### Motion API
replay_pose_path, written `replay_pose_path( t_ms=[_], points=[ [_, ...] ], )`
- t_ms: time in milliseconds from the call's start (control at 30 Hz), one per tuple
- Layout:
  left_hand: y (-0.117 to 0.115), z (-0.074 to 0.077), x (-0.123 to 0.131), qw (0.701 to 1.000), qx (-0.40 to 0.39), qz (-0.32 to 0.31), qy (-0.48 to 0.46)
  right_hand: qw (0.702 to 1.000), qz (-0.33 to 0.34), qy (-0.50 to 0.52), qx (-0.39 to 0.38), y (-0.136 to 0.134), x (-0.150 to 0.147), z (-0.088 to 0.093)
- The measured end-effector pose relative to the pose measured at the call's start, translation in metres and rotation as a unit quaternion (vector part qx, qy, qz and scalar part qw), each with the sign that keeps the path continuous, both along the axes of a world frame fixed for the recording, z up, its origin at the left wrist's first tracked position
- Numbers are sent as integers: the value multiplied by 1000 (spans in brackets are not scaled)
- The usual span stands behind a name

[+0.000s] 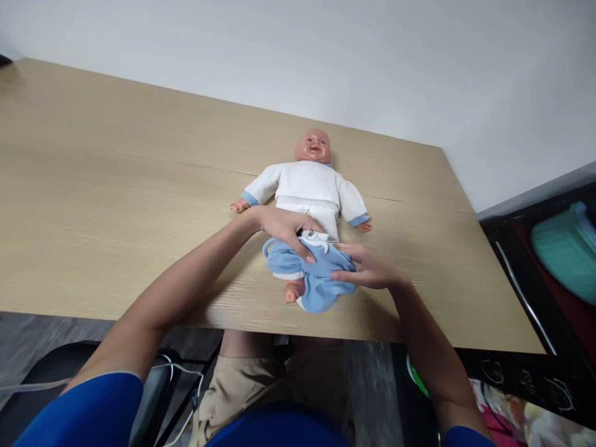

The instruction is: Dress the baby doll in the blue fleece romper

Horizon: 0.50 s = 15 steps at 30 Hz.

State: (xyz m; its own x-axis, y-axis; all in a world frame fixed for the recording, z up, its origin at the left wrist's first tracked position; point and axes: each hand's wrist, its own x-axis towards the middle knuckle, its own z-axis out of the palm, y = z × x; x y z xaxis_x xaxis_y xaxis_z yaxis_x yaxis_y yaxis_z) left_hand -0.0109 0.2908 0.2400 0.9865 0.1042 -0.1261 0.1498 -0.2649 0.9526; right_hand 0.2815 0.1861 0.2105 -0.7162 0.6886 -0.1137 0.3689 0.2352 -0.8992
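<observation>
A baby doll point(313, 146) lies on its back on the wooden table, head toward the wall. It wears a white top point(307, 180) with blue cuffs. Light blue pants point(321, 276) with a white patch at the waist are around its legs, below a bare white lower torso. One bare foot point(293, 290) sticks out of a pant leg; the other foot is hidden in the cloth. At the waistband, my left hand point(284, 226) pinches the pants, thumb in front and some fingers tucked out of sight. My right hand point(370, 267) grips their right side between thumb and fingers.
The wooden table point(116, 205) meets a white wall at the back. To the right, a teal basin point(565, 248) sits on a dark rack. A black chair point(60, 385) and a white cable point(181, 369) are below the front edge at left.
</observation>
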Motion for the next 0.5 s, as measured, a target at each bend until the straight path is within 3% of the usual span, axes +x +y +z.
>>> replay_pose_path(
  t_ms=[100, 233, 367, 500],
  points=[
    [1, 2, -3, 1000, 10, 13, -22, 993, -87, 67, -53, -4, -1, -12],
    [0, 1, -3, 997, 13, 60, -39, 947, -241, 156, -145, -7, -7, -29],
    [0, -7, 2, 998, 17, 64, -13, 932, -257, 174, -189, -6, -12, -35],
    [0, -7, 2, 996, 46, 82, 7, 929, -279, 193, -150, -6, -10, -32]
  ],
)
